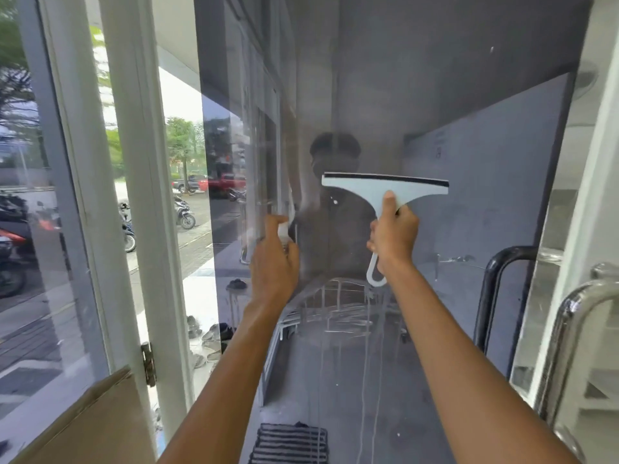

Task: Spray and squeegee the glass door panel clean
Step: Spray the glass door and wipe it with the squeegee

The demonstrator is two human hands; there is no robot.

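Where drips (366,356) run, glass panel (435,112) (streaked) — doormat (289,443).

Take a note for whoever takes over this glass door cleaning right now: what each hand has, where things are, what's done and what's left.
The left hand grips the spray bottle, its nozzle aimed at the glass door panel, with mist on the glass just past it.
The right hand grips the squeegee by its handle, blade up, at mid-panel. Whether the blade touches the glass cannot be told.
Done: the glass is sprayed, and streaks of liquid run down the lower half.
Left: pull the squeegee over the wet glass, probably from the top down, and clear the streaks.
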